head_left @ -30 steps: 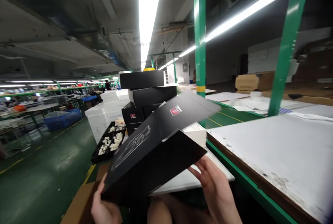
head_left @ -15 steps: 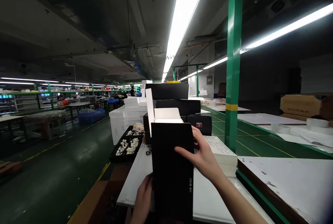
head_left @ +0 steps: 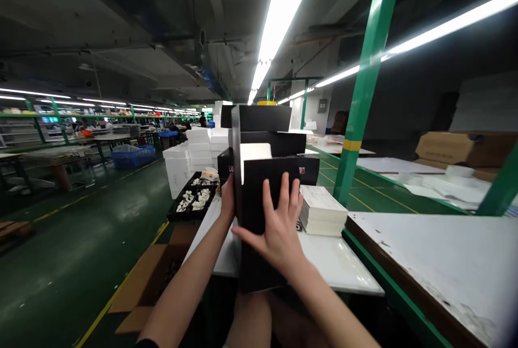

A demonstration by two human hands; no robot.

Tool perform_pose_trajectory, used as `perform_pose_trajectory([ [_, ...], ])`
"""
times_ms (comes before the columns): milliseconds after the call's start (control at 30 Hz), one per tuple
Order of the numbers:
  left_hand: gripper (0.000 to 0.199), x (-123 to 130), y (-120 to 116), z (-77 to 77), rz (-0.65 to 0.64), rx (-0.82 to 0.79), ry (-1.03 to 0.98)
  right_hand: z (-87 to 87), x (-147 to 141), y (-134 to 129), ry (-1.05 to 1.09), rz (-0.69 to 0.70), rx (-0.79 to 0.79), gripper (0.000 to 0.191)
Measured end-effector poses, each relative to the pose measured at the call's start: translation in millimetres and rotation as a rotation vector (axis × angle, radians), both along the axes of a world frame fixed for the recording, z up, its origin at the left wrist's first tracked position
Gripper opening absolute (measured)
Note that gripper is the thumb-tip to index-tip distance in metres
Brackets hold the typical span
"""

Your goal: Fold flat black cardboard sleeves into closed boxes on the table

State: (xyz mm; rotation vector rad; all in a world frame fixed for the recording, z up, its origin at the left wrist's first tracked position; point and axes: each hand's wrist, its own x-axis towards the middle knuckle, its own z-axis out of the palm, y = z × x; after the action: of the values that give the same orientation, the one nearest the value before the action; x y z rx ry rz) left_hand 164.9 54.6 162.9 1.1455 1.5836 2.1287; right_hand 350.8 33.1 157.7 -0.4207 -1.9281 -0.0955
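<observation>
A tall black cardboard box (head_left: 254, 264) stands upright right in front of me, at the near edge of the white table (head_left: 356, 270). Its top is open, with a side flap raised on the left and a pale inner flap (head_left: 256, 151) showing. My right hand (head_left: 279, 226) lies spread on the box's near face, thumb reaching to its left edge. Behind the left side of the box is my left hand (head_left: 227, 199); its fingers are mostly hidden there, so I cannot see how they are placed. What is inside the box is hidden.
More black boxes (head_left: 269, 118) are stacked behind. A stack of printed paper (head_left: 324, 213) sits to the right. On the left are white boxes (head_left: 200, 145), a black tray (head_left: 176, 213) of small white parts and an open carton (head_left: 140, 267). A green post (head_left: 356, 121) rises at right.
My right hand has moved from the box's right edge to flat on its near face. My left hand has risen along the left side. The box appears lower, and my view has shifted.
</observation>
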Motion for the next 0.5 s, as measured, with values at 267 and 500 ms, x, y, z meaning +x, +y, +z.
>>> perform_pose_trajectory([
  [267, 0.080, 0.2, -51.3, 0.1, 0.207, 0.097, 0.384, 37.0, 22.0, 122.6, 0.178, 0.606, -0.493, 0.085],
  [500, 0.056, -13.4, -17.7, 50.4, -0.203, 0.285, 0.396, 51.6, 13.1, 132.6, 0.287, 0.704, -0.628, 0.057],
])
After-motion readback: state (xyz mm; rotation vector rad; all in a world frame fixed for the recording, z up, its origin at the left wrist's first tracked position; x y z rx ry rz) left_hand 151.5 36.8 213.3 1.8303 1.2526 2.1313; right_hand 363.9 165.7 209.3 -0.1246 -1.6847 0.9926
